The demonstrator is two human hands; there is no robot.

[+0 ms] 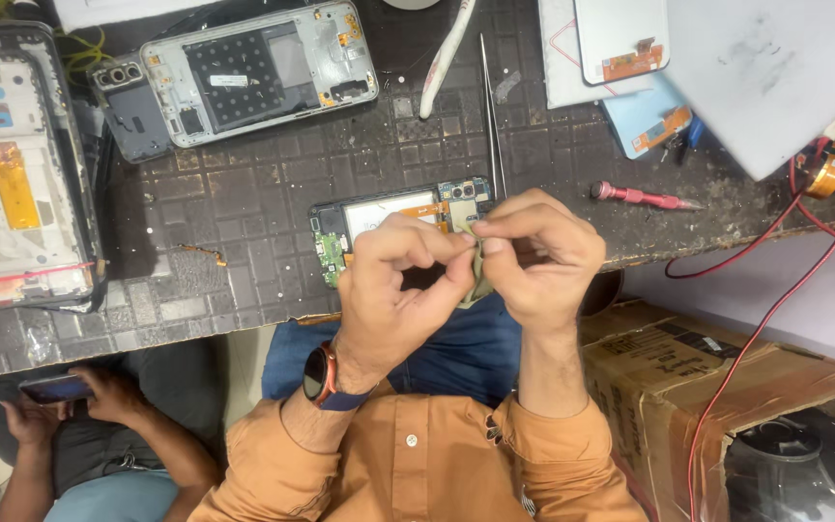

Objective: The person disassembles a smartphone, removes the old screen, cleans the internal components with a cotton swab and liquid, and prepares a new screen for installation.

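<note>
My left hand [400, 288] and my right hand [541, 253] meet over the front edge of a dark work mat [244, 213]. Both pinch a small greyish piece [478, 271] between thumb and fingertips; its shape is mostly hidden by the fingers. Just behind the hands lies an opened phone [379, 220] with a green circuit board, a white battery and orange flex cable showing. A dark watch with a red rim sits on my left wrist.
Behind lie a silver phone frame [263, 72], another opened phone [12, 174] at the left, tweezers [491, 106], a white tool [445, 58], a red screwdriver [640, 198], screen parts [620, 43], red wires and a cardboard box [688, 377]. Another person's hands hold a phone [55, 389] bottom left.
</note>
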